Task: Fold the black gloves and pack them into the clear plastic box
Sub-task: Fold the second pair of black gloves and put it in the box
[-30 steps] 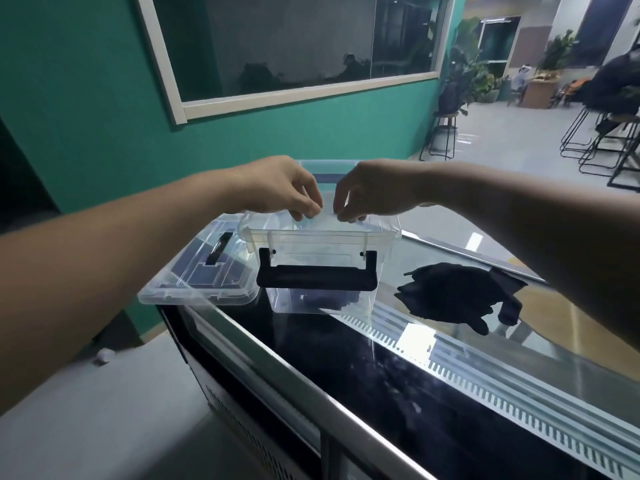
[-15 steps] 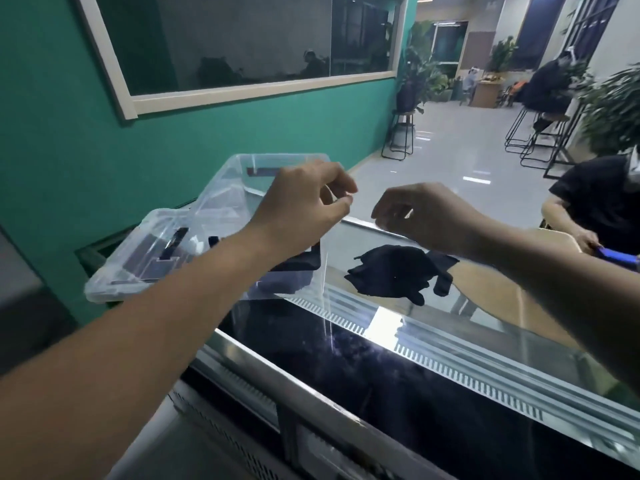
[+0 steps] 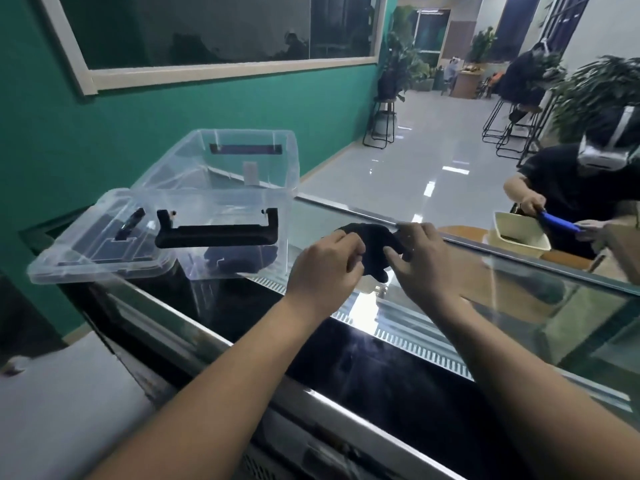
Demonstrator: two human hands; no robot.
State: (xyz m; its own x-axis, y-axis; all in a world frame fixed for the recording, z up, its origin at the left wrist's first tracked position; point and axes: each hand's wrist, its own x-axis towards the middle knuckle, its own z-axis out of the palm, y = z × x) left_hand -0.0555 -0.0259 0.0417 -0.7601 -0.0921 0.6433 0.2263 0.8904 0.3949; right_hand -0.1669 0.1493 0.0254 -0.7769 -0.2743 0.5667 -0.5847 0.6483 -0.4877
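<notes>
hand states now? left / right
Left hand: fingers curled shut, pinching the edge of the black glove.
Right hand: fingers partly spread, resting on the same glove; a firm grip cannot be told.

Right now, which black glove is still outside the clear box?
The black glove on the glass top, between both hands, right of the clear box; the other dark bundle lies inside it.

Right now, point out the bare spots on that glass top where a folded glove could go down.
Bare glass lies between the clear plastic box and the left hand, and a broad stretch runs right of the right hand toward the far end. It is crowded where both hands meet on the black gloves, and at the left end, taken up by the lid.
</notes>
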